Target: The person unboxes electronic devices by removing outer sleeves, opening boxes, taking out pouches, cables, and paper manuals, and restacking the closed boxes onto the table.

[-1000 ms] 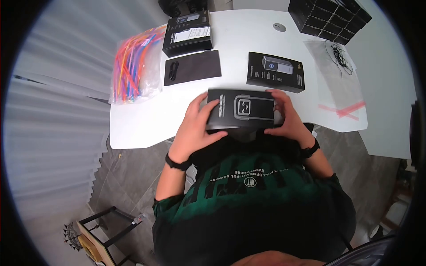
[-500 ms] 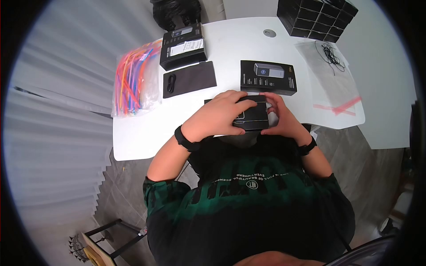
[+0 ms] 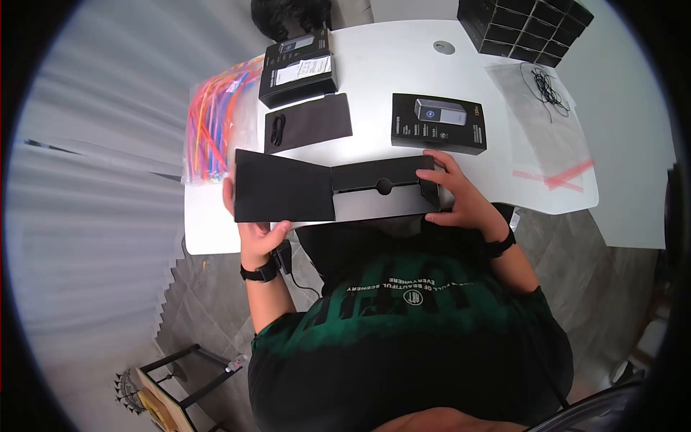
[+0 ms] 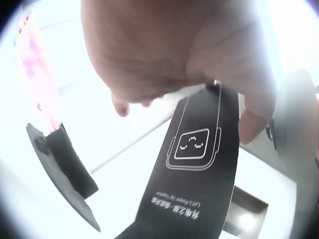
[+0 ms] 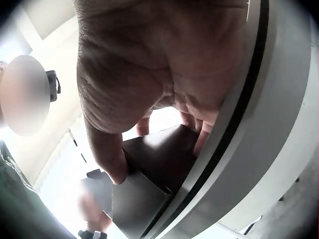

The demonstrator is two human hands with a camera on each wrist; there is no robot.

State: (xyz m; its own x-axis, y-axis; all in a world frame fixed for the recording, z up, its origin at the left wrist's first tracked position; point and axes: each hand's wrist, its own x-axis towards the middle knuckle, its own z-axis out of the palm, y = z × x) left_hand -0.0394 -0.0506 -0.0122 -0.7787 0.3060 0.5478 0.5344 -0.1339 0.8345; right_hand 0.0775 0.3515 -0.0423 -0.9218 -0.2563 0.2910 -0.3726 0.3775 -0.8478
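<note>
A black cardboard box (image 3: 374,205) is held at the table's near edge, its hinged lid (image 3: 284,187) swung out to the left. Inside lies a black insert (image 3: 363,175) with a round notch, beside a grey panel. My left hand (image 3: 257,241) grips the lid's left end, thumb at the near edge and fingers at the outer edge. White line art and lettering mark the lid's outer face (image 4: 192,169) in the left wrist view. My right hand (image 3: 468,205) holds the box's right end between thumb and fingers.
Beyond the box lie another printed black box (image 3: 439,122) and a dark pouch (image 3: 317,122) with a coiled cable (image 3: 278,129). Back left are more boxes (image 3: 299,92) and a bag of colourful strips (image 3: 216,129). Stacked boxes (image 3: 518,32) and black cord (image 3: 545,90) sit right.
The lid has gone from closed to open, swung left. My left hand has moved from the box's top out to the left with it. My right hand stays at the right end.
</note>
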